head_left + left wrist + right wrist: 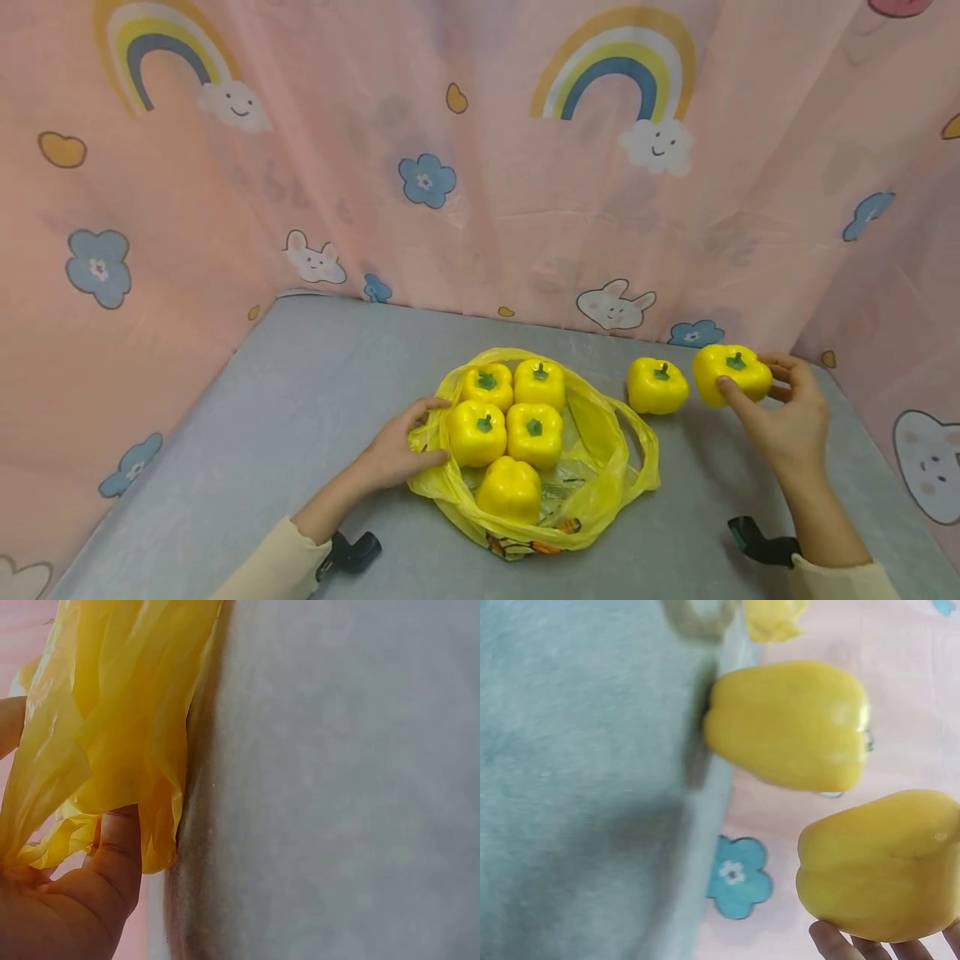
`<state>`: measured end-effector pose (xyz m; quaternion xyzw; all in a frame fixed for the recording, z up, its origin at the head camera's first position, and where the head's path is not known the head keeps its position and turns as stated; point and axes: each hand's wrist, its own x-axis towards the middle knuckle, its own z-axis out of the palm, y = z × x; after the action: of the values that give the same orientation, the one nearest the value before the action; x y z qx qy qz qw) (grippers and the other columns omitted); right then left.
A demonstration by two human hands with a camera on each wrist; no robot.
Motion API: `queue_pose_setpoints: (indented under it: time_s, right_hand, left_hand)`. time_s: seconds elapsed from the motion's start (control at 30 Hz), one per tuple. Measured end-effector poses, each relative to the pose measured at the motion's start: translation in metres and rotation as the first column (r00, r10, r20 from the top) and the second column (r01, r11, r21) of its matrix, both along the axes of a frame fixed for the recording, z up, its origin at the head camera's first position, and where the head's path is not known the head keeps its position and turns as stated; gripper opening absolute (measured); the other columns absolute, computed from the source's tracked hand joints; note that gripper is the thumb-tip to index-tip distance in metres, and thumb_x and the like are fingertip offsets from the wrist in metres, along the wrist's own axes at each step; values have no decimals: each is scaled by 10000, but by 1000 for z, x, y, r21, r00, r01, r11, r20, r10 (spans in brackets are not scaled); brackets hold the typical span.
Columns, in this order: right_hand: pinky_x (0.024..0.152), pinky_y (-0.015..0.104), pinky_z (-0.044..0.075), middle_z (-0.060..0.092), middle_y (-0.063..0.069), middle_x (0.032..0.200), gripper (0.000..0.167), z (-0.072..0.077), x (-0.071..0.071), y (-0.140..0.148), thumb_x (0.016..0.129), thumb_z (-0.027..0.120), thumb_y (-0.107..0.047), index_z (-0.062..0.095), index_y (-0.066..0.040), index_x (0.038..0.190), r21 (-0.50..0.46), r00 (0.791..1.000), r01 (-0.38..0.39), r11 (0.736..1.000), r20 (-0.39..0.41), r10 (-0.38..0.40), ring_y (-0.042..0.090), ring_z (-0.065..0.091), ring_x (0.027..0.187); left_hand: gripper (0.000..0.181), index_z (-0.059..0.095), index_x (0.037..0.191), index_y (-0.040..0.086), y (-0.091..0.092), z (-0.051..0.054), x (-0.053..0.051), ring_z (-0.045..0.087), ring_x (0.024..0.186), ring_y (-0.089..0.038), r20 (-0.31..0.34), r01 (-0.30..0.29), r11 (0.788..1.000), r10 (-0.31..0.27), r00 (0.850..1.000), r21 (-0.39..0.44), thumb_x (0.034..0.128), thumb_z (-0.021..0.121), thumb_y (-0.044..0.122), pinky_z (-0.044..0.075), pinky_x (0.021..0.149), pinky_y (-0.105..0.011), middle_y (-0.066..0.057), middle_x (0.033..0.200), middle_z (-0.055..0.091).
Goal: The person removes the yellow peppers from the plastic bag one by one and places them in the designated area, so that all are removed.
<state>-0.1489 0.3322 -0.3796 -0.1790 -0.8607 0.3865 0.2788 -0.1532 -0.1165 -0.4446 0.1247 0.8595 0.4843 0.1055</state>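
right hand (pixel 798 408): fingers clamped on a yellow pepper (pixel 729 375), raised above the tabletop (pixel 300 400), just right of a second pepper (pixel 657 386) standing there. left hand (pixel 401 442): fingers gripping the left rim of the yellow plastic bag (pixel 600 417). bag stands open, five peppers (pixel 534 447) inside, four with green stems (pixel 535 427) showing. printed pink curtain (pixel 502 237) behind the tabletop's far edge.

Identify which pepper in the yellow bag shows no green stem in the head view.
The front pepper in the yellow bag, nearest the person; the other four peppers inside it each show a green stem.
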Motion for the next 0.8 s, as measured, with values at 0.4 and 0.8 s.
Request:
queue_pose_setpoints:
  time_s: [0.4,0.8]
  right_hand:
    - [649,53,350,516,-34,1137,528,-24,-10,18,811,750,-294,509,-79,1229,-67,992,24,997,124,-16,-51,410,771]
    - [551,45,350,454,266,1314,619,-43,-13,18,892,643,-358,374,-9,1327,-54,974,-44,998,221,55,237,509,903]
  left_hand:
    - [614,507,1335,285,0,-2,0,432,1308,-422,-6,0,1000,0,1000,-4,771,739,213,407,989,-624,-112,1472,444]
    - [616,503,1341,274,-1,-1,0,443,1296,-420,-15,10,1000,-10,1000,-2,775,735,205,403,986,-631,-110,1470,447]
